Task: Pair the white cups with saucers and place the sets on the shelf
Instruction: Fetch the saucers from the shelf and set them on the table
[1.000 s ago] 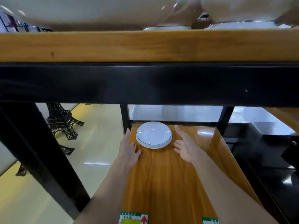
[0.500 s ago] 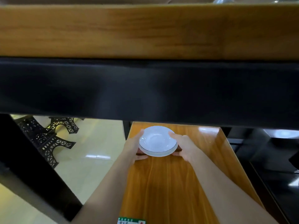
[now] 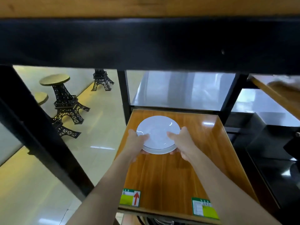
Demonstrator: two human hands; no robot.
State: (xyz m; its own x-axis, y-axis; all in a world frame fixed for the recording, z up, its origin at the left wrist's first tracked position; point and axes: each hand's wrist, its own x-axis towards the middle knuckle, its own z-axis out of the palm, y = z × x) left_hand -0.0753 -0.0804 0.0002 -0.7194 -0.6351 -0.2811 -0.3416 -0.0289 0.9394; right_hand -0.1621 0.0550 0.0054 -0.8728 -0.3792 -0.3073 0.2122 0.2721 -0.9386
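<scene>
A: Where are the saucers?
B: Two white saucers (image 3: 158,135), one on the other, sit in both hands over the wooden shelf (image 3: 203,143).
A: How do the hands hold them?
B: The left hand (image 3: 136,146) grips the rim at 8 o'clock, thumb on top. The right hand (image 3: 182,143) grips at 4 o'clock, thumb on top.
A: What's at 10 o'clock?
B: Black tower-shaped stools (image 3: 65,98) on the shiny floor (image 3: 100,127).
</scene>
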